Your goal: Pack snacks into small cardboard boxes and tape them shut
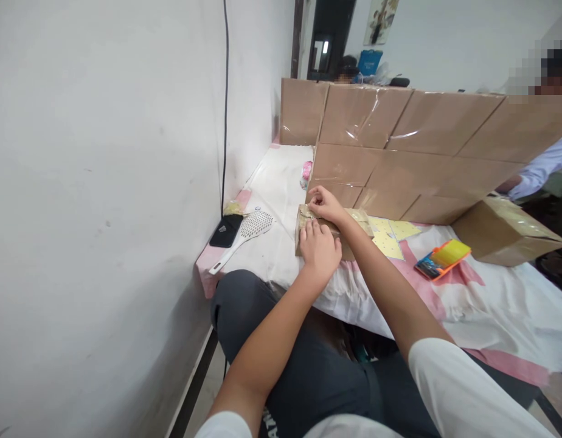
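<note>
Brown parcel (318,234), small and wrapped in shiny clear tape, lies on the counter (281,182) near its front edge, just before a wall of big cardboard boxes (399,152). The left hand (320,248) rests flat on the near part of the parcel, palm down, with the fingers stretched forward and close together; it presses on the parcel and does not grip it. The right hand (324,204) is at the far upper edge of the parcel, with the fingers bent and the tips touching the wrapping there; if something thin is pinched between them, I cannot tell.

Right of the parcel, and touching it or nearly so, lie some pale yellow sheets (393,238) with small dots. Further right lies an orange and yellow packet (442,258), apart from the sheets. A separate cardboard box (504,234) stands at the right end of the counter. Left of the parcel lies a white slotted utensil (247,234) with a long handle, and just beside it a black flat thing (226,231) close to the wall. A small pink item (306,172) stands behind the parcel, next to the boxes. The counter is covered with a white and pink cloth. Behind the boxes, at the right, the sleeve (543,167) of another person is seen.
</note>
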